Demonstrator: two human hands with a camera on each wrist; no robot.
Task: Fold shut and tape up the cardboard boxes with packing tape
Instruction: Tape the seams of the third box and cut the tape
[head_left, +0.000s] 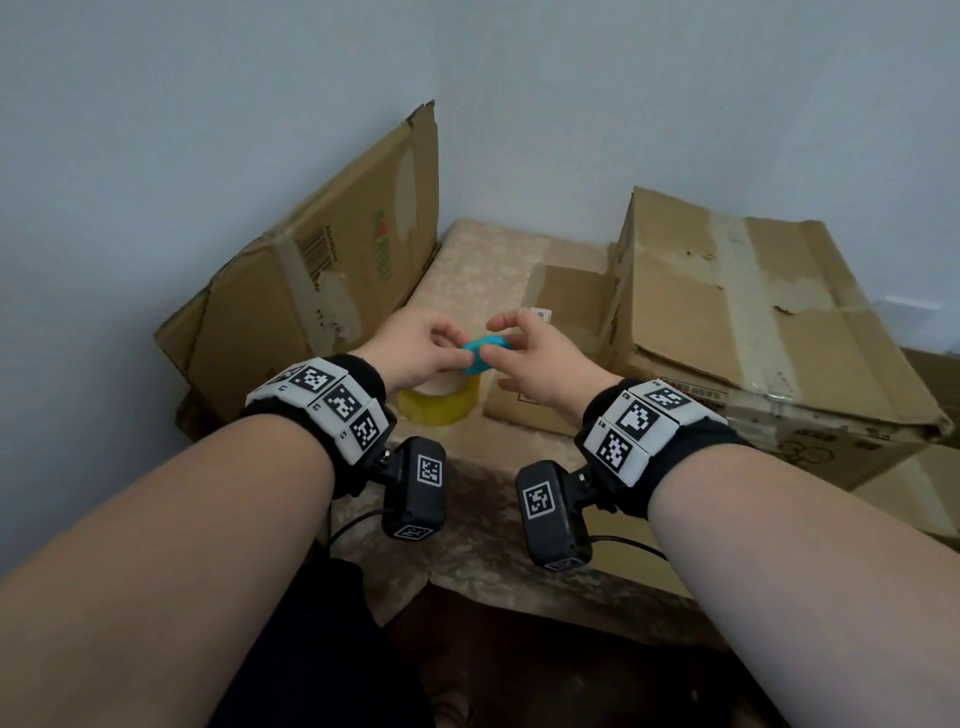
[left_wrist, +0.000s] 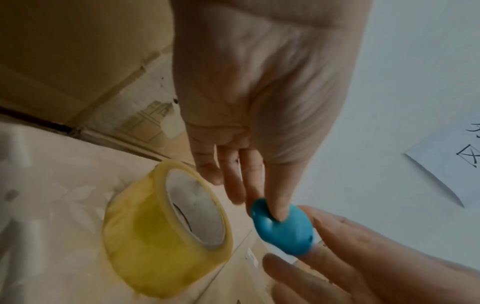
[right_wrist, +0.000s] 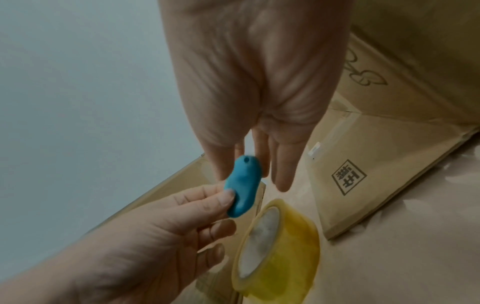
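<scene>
A small blue oval tool (head_left: 484, 354) hangs in the air between my two hands, above the table. My left hand (head_left: 453, 347) pinches its near end with thumb and forefinger (right_wrist: 226, 200). My right hand (head_left: 497, 340) holds the other end, thumb on one side and fingers (left_wrist: 335, 236) on the other. A yellow roll of packing tape (head_left: 440, 406) lies on the table just under my left hand, with nothing touching it. A large worn cardboard box (head_left: 753, 322), its top flaps down and old tape across it, stands to the right.
A flattened cardboard box (head_left: 322, 270) leans against the left wall. A small flat carton (head_left: 556, 322) lies beside the big box. The table (head_left: 483, 254) has a pale patterned cover and its front edge is near my wrists. The wall is close behind.
</scene>
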